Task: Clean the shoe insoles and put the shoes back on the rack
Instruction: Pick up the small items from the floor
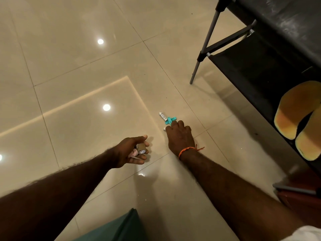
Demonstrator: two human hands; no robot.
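Observation:
A small teal and white tool (167, 117) with a patterned white barrel lies on the glossy tiled floor. My right hand (180, 136), with an orange thread on the wrist, reaches down over it, fingertips touching its teal end; a small white piece (164, 129) shows under the fingers. My left hand (133, 151) hovers to the left, holding a small brown tape roll (141, 148) with a loose strip hanging from it. A pair of yellow-soled slippers (300, 119) stands on its edge on the black shoe rack (251, 66) at the right.
The rack's grey metal leg (202, 54) reaches the floor at upper right. A reddish-brown object with a grey bar (298, 190) sits at the lower right. A green cloth (118, 226) lies at the bottom centre. Ceiling lights reflect off the tiles.

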